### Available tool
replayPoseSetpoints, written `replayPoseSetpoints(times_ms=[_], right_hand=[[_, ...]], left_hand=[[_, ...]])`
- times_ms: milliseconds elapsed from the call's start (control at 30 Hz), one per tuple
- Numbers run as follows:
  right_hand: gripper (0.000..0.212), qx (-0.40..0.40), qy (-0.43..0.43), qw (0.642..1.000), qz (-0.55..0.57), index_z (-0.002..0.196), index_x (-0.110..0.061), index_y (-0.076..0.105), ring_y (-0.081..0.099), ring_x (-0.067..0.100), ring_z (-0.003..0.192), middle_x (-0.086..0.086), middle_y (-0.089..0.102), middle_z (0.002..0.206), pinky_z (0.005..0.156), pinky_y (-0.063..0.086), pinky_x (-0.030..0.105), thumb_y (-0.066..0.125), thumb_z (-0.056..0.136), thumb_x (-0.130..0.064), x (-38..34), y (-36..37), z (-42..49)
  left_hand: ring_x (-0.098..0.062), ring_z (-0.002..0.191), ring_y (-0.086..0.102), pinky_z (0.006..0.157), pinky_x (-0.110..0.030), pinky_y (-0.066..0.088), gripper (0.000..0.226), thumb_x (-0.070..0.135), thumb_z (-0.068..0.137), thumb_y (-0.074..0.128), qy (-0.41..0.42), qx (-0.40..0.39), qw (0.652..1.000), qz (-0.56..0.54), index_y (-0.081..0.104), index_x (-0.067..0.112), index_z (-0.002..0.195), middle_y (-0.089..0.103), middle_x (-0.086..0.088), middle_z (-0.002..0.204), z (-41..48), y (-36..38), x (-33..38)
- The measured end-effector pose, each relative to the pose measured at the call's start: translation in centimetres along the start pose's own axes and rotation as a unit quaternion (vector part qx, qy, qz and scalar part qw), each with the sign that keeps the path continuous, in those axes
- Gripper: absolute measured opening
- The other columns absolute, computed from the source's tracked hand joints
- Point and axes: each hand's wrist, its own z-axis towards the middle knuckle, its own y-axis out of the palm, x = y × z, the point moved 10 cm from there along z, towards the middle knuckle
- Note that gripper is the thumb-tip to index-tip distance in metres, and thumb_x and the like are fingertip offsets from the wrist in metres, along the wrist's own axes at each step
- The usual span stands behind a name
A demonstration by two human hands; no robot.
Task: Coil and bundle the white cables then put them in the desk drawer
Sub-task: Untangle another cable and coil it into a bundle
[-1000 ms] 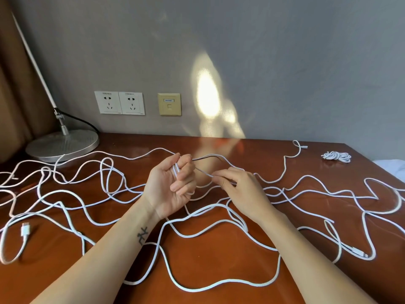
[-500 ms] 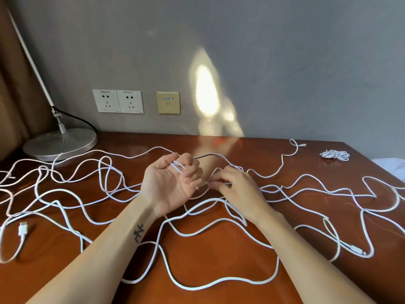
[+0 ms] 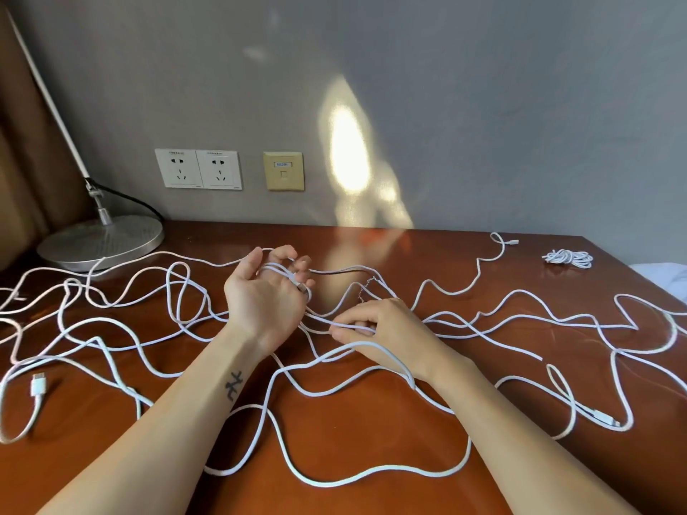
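Feeding the next turn cleanly starts with the slack nearest you. The thin white cables (image 3: 334, 484) sprawl in wide, crossing loops over the glossy reddish-brown wooden desk (image 3: 371, 433), nearer than your grip and to both sides of it. Draw length in slowly and lift it clear of any crossing rather than tugging. Your right hand (image 3: 383, 328) pinches one strand (image 3: 319, 320) between thumb and fingertips, just to the right of the left wrist and nearer than it. Let the strand slide through that pinch so the tension keeps even. Your left hand (image 3: 260, 299) is palm up, fingers curled round a few turns of that strand, with a plug end tucked by the fingertips. Keep those fingers spread enough that each new turn lies beside the last. Far beyond the pinch and to its right lies a small coiled white bundle (image 3: 568, 258), finished by my reading. The drawer is out of view.
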Motion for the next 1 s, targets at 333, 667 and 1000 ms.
replayPoseSetpoints(times_ms=[333,667,1000], right_hand=[[0.024,0.122,-0.045,0.989,-0.071,0.115,-0.039,0.067,0.058,0.005,0.07,-0.018,0.059,0.073,0.069,0.048,0.024,0.073,0.094,-0.032,-1.3,-2.9,-0.2],[0.022,0.225,-0.046,0.964,-0.131,0.099,-0.028,0.069,0.053,-0.008,0.068,-0.031,0.049,0.066,0.062,0.039,0.018,0.073,0.09,-0.048,-1.2,-5.4,-1.2],[0.017,0.229,-0.072,0.969,-0.065,0.109,-0.021,0.067,0.061,0.001,0.083,-0.012,0.063,0.103,0.072,0.054,0.035,0.056,0.104,-0.034,-1.1,-5.5,-0.9]], left_hand=[[0.002,0.081,0.05,0.077,-0.012,0.038,0.048,0.044,0.106,0.028,0.181,0.022,0.777,0.603,0.069,0.02,0.099,0.056,0.008,0.093,-0.9,1.5,1.7],[-0.016,0.076,0.056,0.07,-0.024,0.043,0.051,0.036,0.113,0.025,0.169,-0.005,0.709,0.685,0.064,0.011,0.09,0.062,-0.015,0.082,-1.4,2.1,0.7],[-0.019,0.067,0.054,0.068,-0.044,0.047,0.043,0.054,0.097,0.038,0.13,-0.055,0.647,0.749,0.057,0.018,0.083,0.056,-0.005,0.068,-1.7,2.3,-0.4]])
